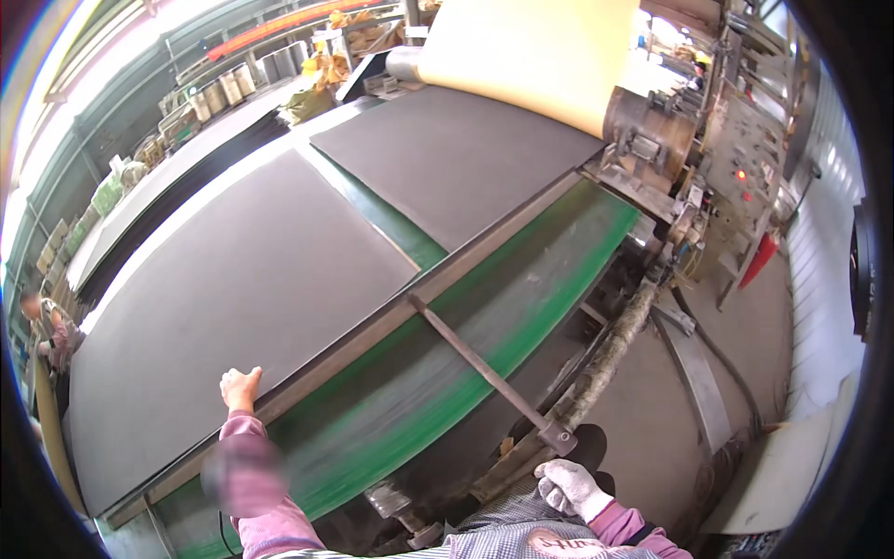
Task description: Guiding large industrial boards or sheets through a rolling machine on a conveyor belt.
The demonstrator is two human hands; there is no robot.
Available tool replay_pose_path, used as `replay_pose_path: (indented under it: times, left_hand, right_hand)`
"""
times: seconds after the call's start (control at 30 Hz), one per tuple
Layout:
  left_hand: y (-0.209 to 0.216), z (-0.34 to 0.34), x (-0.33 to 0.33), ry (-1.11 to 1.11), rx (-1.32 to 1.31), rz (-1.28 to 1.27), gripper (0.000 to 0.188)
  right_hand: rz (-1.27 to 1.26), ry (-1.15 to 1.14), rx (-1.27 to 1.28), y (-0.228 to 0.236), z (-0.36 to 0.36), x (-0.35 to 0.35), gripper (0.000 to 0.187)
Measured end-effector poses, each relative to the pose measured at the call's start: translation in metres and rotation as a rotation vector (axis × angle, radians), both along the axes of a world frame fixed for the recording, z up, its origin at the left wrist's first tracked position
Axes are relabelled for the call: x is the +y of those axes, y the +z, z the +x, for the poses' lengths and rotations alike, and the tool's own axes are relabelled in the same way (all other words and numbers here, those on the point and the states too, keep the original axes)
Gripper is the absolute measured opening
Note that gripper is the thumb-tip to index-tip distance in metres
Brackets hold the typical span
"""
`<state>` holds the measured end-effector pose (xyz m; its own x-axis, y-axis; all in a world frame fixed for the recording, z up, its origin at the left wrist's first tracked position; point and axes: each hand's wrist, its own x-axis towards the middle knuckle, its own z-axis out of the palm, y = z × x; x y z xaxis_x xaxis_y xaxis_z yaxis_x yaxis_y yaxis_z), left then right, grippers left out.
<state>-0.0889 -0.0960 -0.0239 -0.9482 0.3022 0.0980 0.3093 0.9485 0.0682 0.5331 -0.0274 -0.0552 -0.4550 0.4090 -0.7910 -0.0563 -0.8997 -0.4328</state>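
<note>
A large dark grey sheet lies flat on a green conveyor belt, and a second dark grey sheet lies beyond it toward a machine. Between the two runs a strip of bare belt. My left hand, ungloved, rests on the nearer sheet close to its front edge. Its thumb stands away from the fingers, whose tips are partly hidden. Low in front of my body, my right hand wears a whitish work glove. Its fingers are curled in, and nothing shows in them.
A metal rail borders the belt, with a rod sticking out toward me. A wide yellowish sheet rises over a roller at the back. A control panel stands right. Another person is at the far left end.
</note>
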Motion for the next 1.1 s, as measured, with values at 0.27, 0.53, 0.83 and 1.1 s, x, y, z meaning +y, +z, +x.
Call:
replay_pose_path:
  times: [0.27,0.53,0.83,1.1]
  left_hand:
    - [0.01,0.102,0.114,-0.586,-0.048,0.14,0.056]
    - [-0.015,0.07,0.077,-0.836,0.502,-0.066,0.031]
    - [-0.041,-0.016,-0.085,-0.164,0.229,0.136,0.049]
    - [-0.01,0.088,0.022,-0.433,0.204,0.193,0.051]
  right_hand:
    - [-0.058,0.025,0.075,-0.007,0.003,0.001,0.014]
    - [0.0,-0.021,0.051,-0.005,0.006,-0.005,0.015]
    - [0.076,0.064,0.033,0.009,0.002,-0.003,0.017]
    - [0.116,0.079,0.043,0.004,0.0,-0.004,0.019]
